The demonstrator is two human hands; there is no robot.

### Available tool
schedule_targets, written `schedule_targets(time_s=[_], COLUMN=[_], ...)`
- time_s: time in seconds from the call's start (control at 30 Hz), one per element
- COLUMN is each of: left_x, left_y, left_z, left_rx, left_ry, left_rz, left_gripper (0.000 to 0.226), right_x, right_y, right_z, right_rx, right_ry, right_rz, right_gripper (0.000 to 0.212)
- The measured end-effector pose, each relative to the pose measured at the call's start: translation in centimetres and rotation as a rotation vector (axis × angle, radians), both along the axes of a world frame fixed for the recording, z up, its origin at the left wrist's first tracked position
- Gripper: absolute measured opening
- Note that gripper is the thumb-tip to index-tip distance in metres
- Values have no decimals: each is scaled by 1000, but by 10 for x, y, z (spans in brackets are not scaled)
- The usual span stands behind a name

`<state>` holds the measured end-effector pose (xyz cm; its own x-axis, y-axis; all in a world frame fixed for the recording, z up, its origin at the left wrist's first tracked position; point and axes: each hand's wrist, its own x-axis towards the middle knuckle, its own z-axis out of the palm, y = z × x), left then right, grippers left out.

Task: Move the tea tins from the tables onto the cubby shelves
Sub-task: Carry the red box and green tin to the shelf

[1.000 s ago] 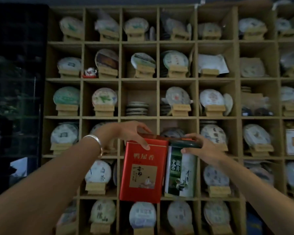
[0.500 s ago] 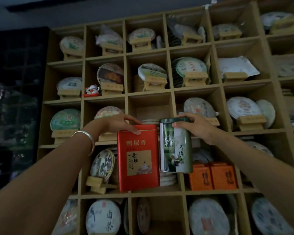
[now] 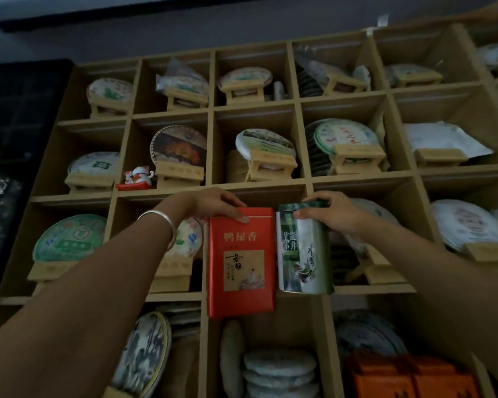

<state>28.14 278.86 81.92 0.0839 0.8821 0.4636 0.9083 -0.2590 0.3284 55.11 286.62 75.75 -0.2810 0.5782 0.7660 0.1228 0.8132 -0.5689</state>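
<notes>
A tall red tea tin with gold lettering hangs upright in front of the wooden cubby shelf. My left hand grips it from above by its top edge. Right beside it is a round green tea tin with a dark lid, held upright by my right hand, whose fingers curl over the lid. Both tins sit level with the third shelf row, in front of the middle cubby whose inside they hide.
Nearly every cubby holds round wrapped tea cakes on small wooden stands. A small lucky-cat figure sits in one cubby. Orange boxes fill a lower right cubby. A dark cabinet stands to the left.
Both hands have lifted the tins upward along the shelf, from a lower row to the third row. My view has tilted up, showing the ceiling above the shelf.
</notes>
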Motion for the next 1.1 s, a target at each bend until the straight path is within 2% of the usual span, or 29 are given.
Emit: schedule_targets(time_s=[0.13,0.33,0.47,0.63,0.7,0.8,0.9,1.03,1.1], left_x=[-3,-17,-29,-35,-31,-28,-25,-15,-12], left_y=[23,53,83,95,96,100,104,103,103], left_z=[20,34,34,42,46,47,47,50,48], left_rx=[-18,48,16,-51,-58,-47,-18,18,20], left_ry=[24,38,84,121,152,218,295,504,577], left_rz=[12,2,42,86,99,118,149,214,267], left_gripper=[65,58,67,57,61,74,68,48,47], right_x=[-12,-28,-30,-38,-40,-39,-40,-44,-46], right_y=[24,49,64,81,83,84,85,89,91], right_z=[19,31,30,24,24,22,18,16,15], right_rx=[3,8,-19,-17,-14,-29,-52,-49,-29], right_ry=[22,1,-18,-2,-9,-19,-38,-30,-43], right_rz=[-124,-236,-243,-197,-187,-143,-110,-91,-108], right_gripper=[36,41,43,43,45,43,41,46,49])
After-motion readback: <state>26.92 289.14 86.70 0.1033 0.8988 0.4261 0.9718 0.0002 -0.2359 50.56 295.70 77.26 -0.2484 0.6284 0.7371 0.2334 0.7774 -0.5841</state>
